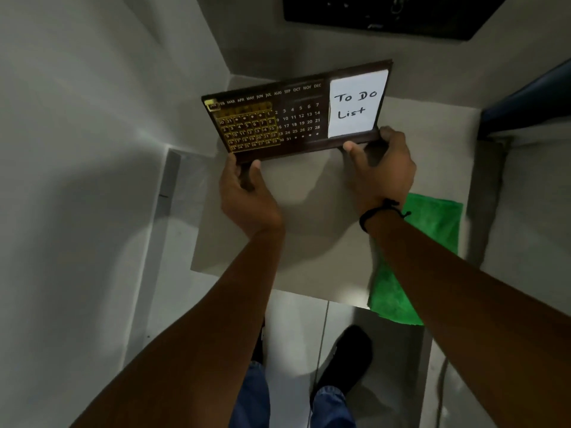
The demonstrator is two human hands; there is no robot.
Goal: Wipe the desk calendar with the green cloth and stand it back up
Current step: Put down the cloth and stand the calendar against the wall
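Observation:
The dark brown desk calendar (296,118) faces me, tilted, with months along its top, a gold date frame on the left and a white "To Do List" note on the right. My left hand (247,193) grips its lower left corner. My right hand (380,168) grips its lower right edge, thumb on the front. The calendar is over the far part of a small grey table (309,242); I cannot tell whether its base touches the top. The green cloth (426,261) lies flat on the table's right front corner, under my right forearm, hanging over the front edge.
White walls close in on the left and behind the table. A dark screen (386,13) hangs above on the back wall. A blue-edged surface (525,100) sits to the right. My jeans and black shoe (346,359) stand on the tiled floor below the table edge.

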